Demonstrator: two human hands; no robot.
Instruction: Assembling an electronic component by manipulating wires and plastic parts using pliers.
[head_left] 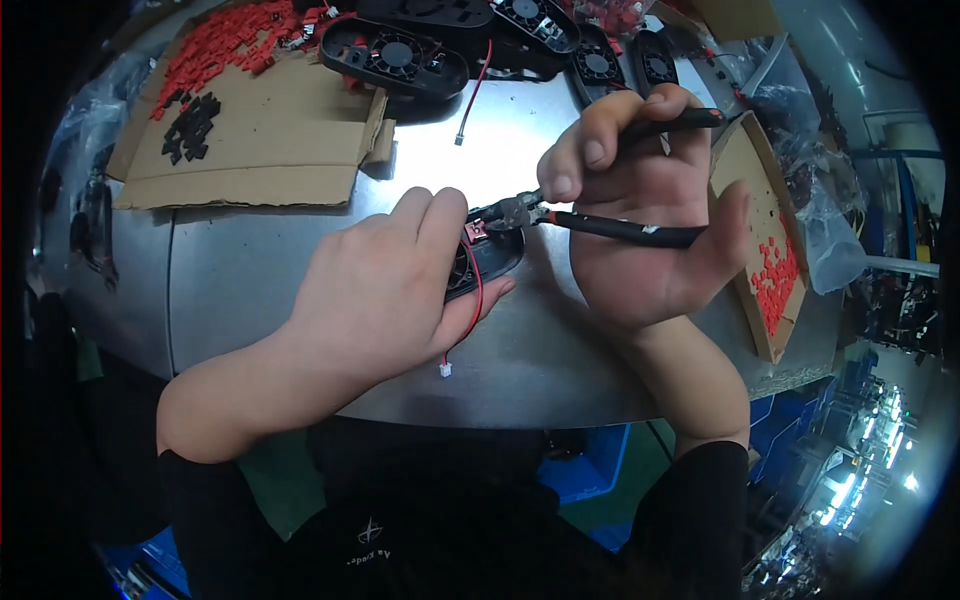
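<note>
In my left hand (385, 270) is a black oval plastic housing (508, 254) with a round fan grille, partly covered by my fingers. A red-and-black wire (479, 300) runs out of it and hangs down to a small white connector (446, 370). My right hand (650, 210), palm turned up, holds pliers (520, 210) with dark handles, the handles spread apart. The jaws of the pliers reach a small red part (476, 231) at the housing's inner end; whether they pinch it I cannot tell.
A cardboard tray (270, 150) at the far left bears many red pieces (225, 45) and a few black pieces (192, 127). More fan housings (395, 60) lie at the back. On the right stands a narrow cardboard box (765, 345) with small red bits (775, 285), beside clear plastic bags (835, 240).
</note>
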